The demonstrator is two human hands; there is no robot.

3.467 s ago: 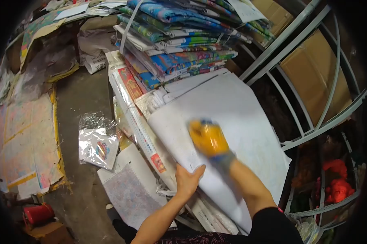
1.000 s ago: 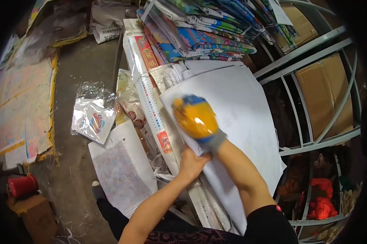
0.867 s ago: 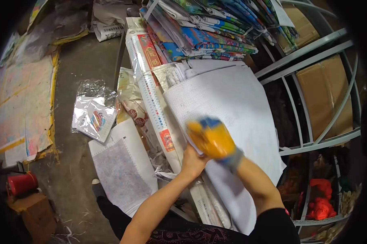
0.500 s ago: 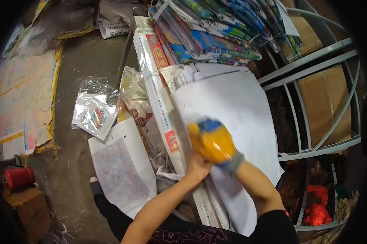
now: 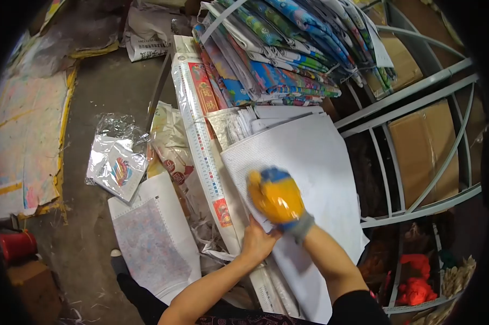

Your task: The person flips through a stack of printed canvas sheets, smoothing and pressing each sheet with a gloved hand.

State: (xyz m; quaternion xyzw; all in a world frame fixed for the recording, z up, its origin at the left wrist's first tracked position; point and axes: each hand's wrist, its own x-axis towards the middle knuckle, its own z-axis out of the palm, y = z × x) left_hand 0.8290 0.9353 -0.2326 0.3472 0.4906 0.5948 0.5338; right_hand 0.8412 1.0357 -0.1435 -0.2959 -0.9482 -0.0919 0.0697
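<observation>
My right hand (image 5: 277, 197) wears a yellow and blue work glove with a grey cuff. It is over the large white sheet (image 5: 323, 168), blurred by motion, and its fingers are hidden or smeared. Just below it, my bare left hand (image 5: 260, 238) is closed on the left edge of the white sheet. The sheet lies on a pile of papers, its upper left part printed with a fine grid. Along its left side runs a long, plastic-wrapped printed strip (image 5: 204, 146) with red panels.
Folded colourful printed fabrics (image 5: 293, 76) are stacked beyond the sheet. A metal rack (image 5: 374, 168) with cardboard boxes (image 5: 424, 154) and red yarn (image 5: 416, 292) stands on the right. On the left are a printed sheet (image 5: 155, 233), a plastic-wrapped packet (image 5: 120, 168) and a red spool (image 5: 17, 246).
The view has shifted, so the surroundings sit lower in the picture. Relative to the white sheet, my gloved right hand has moved a little farther away, and my left hand slightly too.
</observation>
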